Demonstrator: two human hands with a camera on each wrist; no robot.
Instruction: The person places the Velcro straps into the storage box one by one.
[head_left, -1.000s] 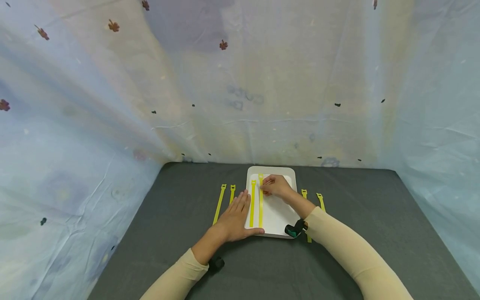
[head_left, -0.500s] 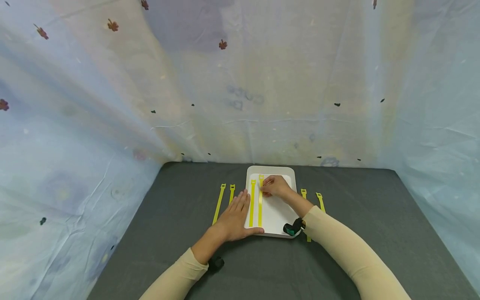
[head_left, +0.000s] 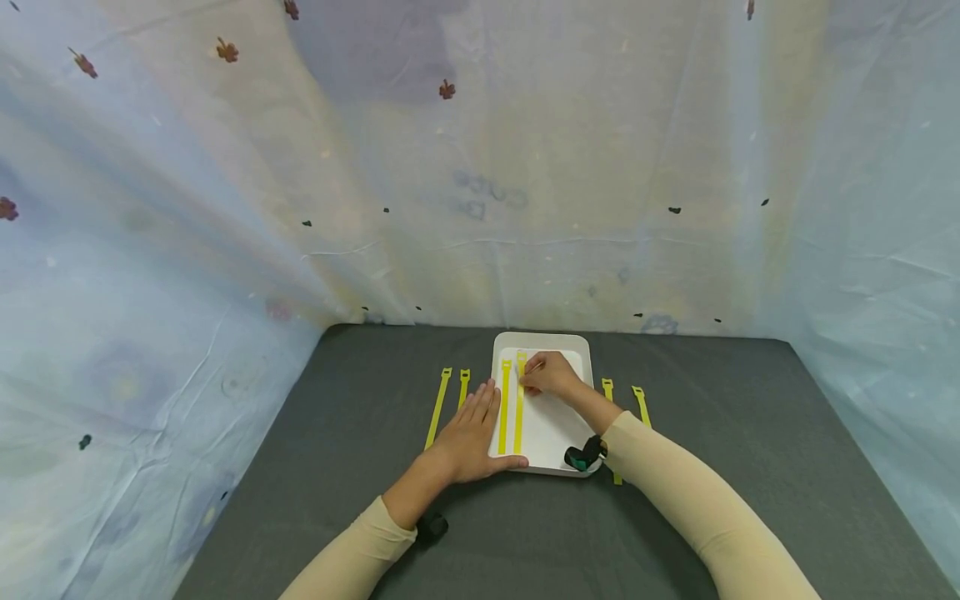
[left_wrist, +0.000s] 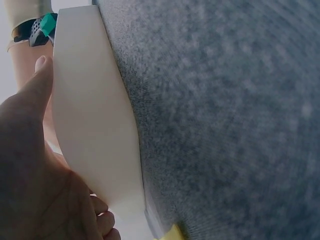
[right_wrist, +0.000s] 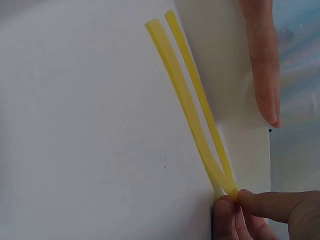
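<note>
Bent yellow strap pinched over a white tray, close beside its neighbour

I am watching remotely, using the white tray as my landmark. It lies on a dark grey cloth. The person's right hand, above the tray's far half, pinches the held strap between thumb and fingers near its slotted far end. The lying strap is just to its left, by the tray's left wall. The left hand rests along that wall with fingers straight, its thumb at the near edge.

Outside the tray, two straps lie to its left, one partly behind the left hand; two more lie to its right, partly hidden by the right arm.

The right wrist view shows the held strap bending at the fingertips. I judge that this bend could spring back on release and leave the strap crooked or across its neighbour, since the gap is narrow. I cannot tell whether its whole length touches the tray floor. An uneven push from the left hand might slide the tray. The black wrist camera, over the tray's near right corner, could bump the rim if that arm drops.
</note>
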